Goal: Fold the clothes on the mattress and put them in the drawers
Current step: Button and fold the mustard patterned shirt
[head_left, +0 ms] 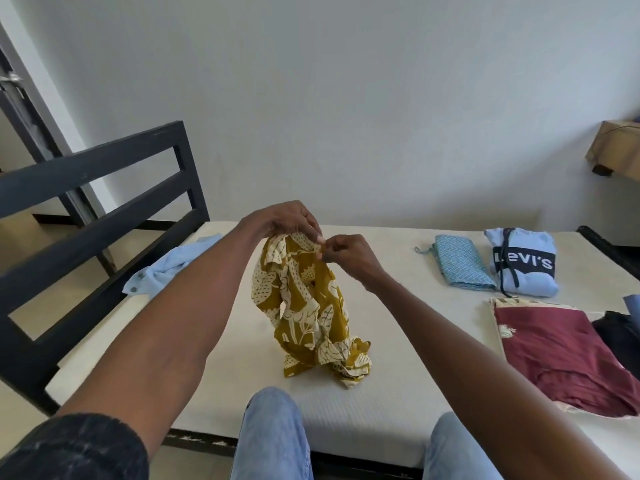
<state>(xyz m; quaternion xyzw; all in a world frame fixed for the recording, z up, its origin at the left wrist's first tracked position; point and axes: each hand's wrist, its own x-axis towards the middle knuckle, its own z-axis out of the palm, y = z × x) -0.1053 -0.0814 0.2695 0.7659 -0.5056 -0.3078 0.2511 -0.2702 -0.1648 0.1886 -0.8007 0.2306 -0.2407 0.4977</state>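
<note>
The left hand and right hand pinch the top edge of one mustard-yellow, cream leaf-print cotton shirt. It hangs directly below the fingers, long axis vertical, hem crumpled on the cream mattress. Both hands are equally near. Folded items at right: three clearly visible. One unfolded light-blue shirt lies left.

black bed frame, door, cardboard box
</note>
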